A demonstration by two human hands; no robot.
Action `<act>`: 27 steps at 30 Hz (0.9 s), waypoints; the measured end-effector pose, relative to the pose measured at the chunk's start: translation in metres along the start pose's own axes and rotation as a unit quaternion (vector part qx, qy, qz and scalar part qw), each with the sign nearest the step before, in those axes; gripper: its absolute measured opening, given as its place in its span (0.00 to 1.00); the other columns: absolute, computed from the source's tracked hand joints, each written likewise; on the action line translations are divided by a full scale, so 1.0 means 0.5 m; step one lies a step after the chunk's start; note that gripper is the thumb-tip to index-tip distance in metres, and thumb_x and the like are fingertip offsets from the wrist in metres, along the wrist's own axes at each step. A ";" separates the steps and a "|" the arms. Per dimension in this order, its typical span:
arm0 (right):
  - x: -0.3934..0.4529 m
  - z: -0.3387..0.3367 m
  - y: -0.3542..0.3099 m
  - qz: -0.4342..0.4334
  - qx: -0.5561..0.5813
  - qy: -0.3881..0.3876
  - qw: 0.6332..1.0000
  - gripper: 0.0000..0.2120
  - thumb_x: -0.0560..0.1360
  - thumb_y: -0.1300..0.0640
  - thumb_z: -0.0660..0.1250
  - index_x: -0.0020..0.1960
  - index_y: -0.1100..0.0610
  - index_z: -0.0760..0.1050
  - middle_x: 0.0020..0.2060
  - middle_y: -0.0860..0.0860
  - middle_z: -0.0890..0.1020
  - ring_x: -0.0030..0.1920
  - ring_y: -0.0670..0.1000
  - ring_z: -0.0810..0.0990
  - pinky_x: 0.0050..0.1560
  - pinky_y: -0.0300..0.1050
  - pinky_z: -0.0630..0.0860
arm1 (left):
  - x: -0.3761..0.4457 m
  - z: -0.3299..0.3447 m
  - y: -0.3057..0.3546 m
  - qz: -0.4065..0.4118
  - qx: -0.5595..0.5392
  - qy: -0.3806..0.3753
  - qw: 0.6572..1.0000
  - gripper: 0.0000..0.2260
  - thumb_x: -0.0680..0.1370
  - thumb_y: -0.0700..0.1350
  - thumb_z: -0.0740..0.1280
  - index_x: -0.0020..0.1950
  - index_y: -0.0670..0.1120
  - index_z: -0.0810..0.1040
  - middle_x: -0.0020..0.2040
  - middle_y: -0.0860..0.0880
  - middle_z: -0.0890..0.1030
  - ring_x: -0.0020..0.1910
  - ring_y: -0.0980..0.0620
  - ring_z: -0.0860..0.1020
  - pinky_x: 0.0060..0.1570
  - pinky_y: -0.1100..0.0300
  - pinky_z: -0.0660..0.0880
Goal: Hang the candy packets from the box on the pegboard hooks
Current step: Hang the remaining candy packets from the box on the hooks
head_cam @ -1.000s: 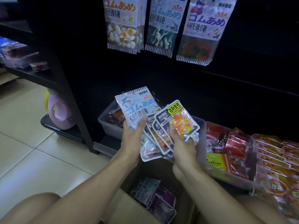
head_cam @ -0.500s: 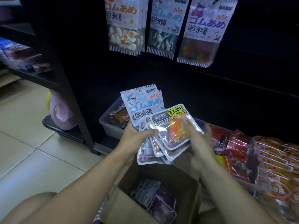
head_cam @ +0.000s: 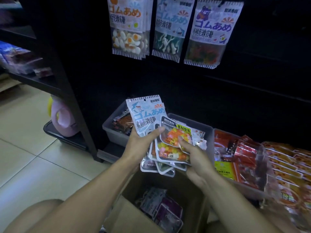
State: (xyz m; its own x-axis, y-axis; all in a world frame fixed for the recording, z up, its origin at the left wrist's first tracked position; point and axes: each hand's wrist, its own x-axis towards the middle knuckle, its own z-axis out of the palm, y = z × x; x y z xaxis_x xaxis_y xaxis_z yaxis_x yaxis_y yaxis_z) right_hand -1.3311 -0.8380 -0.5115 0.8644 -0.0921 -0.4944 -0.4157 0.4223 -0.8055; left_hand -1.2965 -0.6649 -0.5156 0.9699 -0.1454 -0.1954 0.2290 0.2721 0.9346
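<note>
Dark pegboard [head_cam: 252, 98]; candy packets [head_cam: 170, 148] gripped between left hand [head_cam: 139, 145], right hand [head_cam: 193, 155].

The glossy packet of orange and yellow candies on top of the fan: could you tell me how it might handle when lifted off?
The glossy packet of orange and yellow candies is probably floppy, being thin film. Its shiny surface looks slippery against the fanned packets beneath. The right hand pinches one corner, so it likely weighs little.
</note>
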 end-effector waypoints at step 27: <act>-0.019 0.034 -0.135 -0.248 -0.118 0.089 0.957 0.05 0.83 0.54 0.69 0.57 0.52 0.82 0.47 0.48 0.90 0.49 0.51 0.89 0.49 0.50 0.82 | 0.041 0.022 0.099 0.026 -0.002 0.047 0.999 0.18 0.79 0.37 0.74 0.67 0.50 0.80 0.58 0.45 0.88 0.56 0.39 0.88 0.60 0.35 0.81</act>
State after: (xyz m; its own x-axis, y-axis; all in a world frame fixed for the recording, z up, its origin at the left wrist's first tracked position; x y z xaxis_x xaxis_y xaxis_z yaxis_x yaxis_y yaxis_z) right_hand -1.3066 -0.8505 -0.4467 0.9186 -0.3903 -0.0625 -0.0367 0.0732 -0.9966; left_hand -1.2665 -0.6650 -0.4698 0.9839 -0.0411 -0.1739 0.1784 0.2803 0.9432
